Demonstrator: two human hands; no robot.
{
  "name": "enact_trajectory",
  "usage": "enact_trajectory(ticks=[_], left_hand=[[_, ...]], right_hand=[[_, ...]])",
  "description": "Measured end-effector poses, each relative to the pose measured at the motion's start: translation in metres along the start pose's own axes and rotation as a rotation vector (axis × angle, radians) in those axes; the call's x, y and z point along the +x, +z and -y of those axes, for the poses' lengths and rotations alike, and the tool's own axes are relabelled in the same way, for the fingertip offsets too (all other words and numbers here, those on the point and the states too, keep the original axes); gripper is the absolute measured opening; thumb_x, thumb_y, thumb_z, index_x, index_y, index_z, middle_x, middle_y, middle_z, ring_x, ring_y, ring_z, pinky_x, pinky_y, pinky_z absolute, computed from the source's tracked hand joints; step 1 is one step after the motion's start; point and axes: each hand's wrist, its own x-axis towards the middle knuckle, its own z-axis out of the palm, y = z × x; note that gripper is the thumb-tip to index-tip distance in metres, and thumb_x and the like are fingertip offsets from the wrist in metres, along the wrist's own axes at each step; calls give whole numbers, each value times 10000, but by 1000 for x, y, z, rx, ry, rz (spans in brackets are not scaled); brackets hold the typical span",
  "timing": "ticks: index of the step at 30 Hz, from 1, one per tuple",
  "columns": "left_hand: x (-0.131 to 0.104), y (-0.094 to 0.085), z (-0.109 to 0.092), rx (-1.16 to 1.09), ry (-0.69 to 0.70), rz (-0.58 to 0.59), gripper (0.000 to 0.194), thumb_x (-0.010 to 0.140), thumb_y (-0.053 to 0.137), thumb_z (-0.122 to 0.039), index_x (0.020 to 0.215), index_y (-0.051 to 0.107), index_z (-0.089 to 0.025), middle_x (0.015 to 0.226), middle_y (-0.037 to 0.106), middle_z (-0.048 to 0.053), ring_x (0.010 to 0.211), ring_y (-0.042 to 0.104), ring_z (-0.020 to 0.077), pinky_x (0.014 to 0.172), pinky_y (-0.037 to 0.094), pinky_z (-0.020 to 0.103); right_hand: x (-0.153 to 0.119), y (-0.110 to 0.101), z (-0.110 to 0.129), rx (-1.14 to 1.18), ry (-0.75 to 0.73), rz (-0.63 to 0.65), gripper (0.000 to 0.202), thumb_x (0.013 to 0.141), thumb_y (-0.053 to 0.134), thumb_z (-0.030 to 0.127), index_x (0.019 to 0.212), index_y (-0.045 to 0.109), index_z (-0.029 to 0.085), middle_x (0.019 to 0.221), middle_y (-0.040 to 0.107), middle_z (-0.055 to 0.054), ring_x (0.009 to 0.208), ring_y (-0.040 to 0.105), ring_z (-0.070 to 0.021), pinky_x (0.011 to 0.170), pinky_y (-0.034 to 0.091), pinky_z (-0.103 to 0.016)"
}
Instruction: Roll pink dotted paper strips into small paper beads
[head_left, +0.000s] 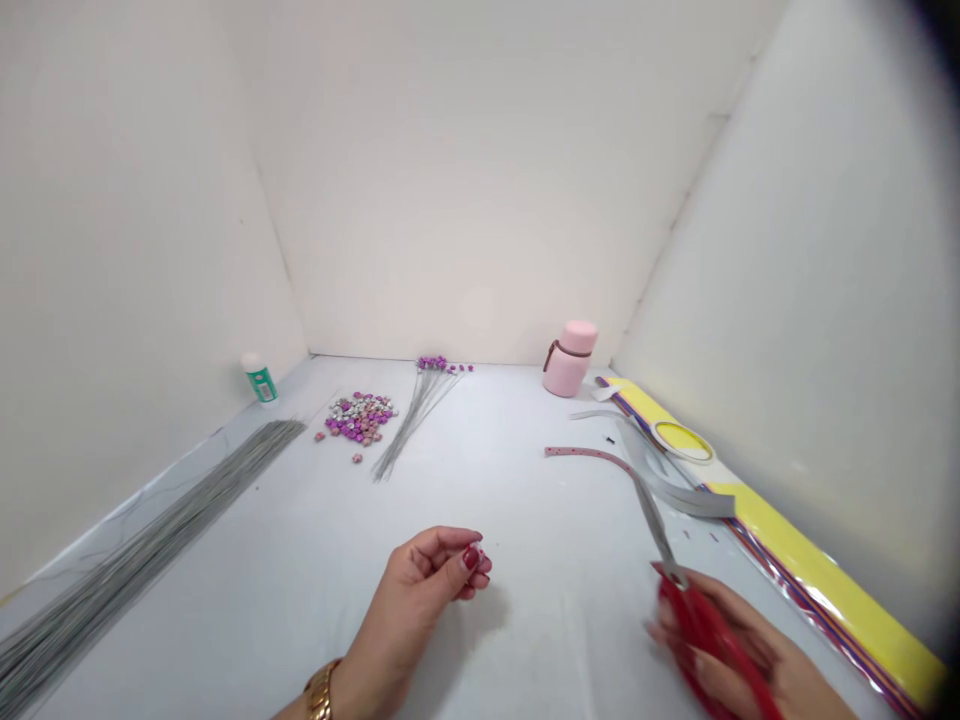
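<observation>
My left hand (427, 585) is closed above the white table (525, 620), with thumb and fingers pinching a small pinkish folded piece (480, 555). On the right, my right hand (735, 630) is wrapped round the handles of red scissors (697, 620), somewhat blurred. The scissor blades point up and to the left, near a pink dotted paper strip (589, 453). Grey paper strips (694, 498) curve beside the blades. At the left centre lies a pile of small purple, pink and silver pieces (361, 418).
A long bundle of grey wires (157, 540) lies at the left. Purple-tipped wires (412, 420) rest mid-back. Behind stand a green-labelled bottle (260, 380) and a pink flask (570, 360). Along the right wall, a tape roll (682, 440) sits on yellow sheets (810, 565).
</observation>
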Motion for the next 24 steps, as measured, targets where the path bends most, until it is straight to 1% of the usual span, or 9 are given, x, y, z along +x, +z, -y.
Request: enact_trajectory(ticks=[2,5,8,11,13,16,19,21,24], left_hand=[[-2,0,-1,2,5,0,196,740,625,-281,883,620,-147,762,676,43,691,598,116,667,447,219],[-3,-1,-3,-12,20,-5,201,745,620,-285,892,611,-149,770,678,41,707,603,120,682,447,224],[-1,-1,-5,-24,14,-20,201,736,632,-275,887,604,-146,750,680,37,681,602,113,666,449,219],[1,-1,-6,-47,10,-39,188,720,649,-265,852,606,-140,723,683,35,652,596,105,643,448,209],[2,-1,-6,-63,7,-47,186,709,660,-268,830,609,-137,709,687,36,635,596,102,626,448,203],[2,-1,-5,-86,1,-51,186,690,676,-270,799,612,-133,697,694,38,612,601,99,606,449,196],[2,0,-5,-96,1,-66,173,674,688,-263,754,613,-129,690,699,45,605,603,100,593,447,188],[2,0,-6,-87,3,-78,158,671,689,-256,721,610,-128,691,699,48,611,600,102,581,440,183],[2,-1,-5,-69,6,-55,134,672,686,-240,695,608,-132,656,687,34,604,588,104,576,430,184]], right_hand=[[1,22,30,186,1,132,455,710,541,382,1128,452,227,970,653,-116,849,637,-222,695,534,-276],[7,48,67,217,-50,361,442,754,534,318,1171,417,231,1063,599,-110,992,566,-197,830,470,-289],[16,67,86,234,-124,379,378,769,520,295,1127,414,237,927,603,-58,861,596,-167,746,497,-259],[25,83,87,52,-239,327,239,725,575,238,940,472,230,689,548,18,582,553,-128,559,491,-212],[28,89,81,-79,-348,302,154,746,527,204,892,482,223,663,542,16,553,538,-130,544,486,-222],[29,91,67,-192,-510,300,334,755,434,135,1081,442,207,949,570,-75,851,579,-196,762,491,-319],[28,87,60,-281,-637,338,529,712,423,76,1223,352,191,1230,423,-131,1150,410,-254,919,399,-394],[26,85,60,-310,-644,354,540,704,431,59,1223,360,189,1237,417,-134,1164,392,-260,912,407,-383],[25,85,68,-331,-591,412,495,699,461,63,1177,420,186,1073,511,-125,1027,491,-256,837,453,-361]])
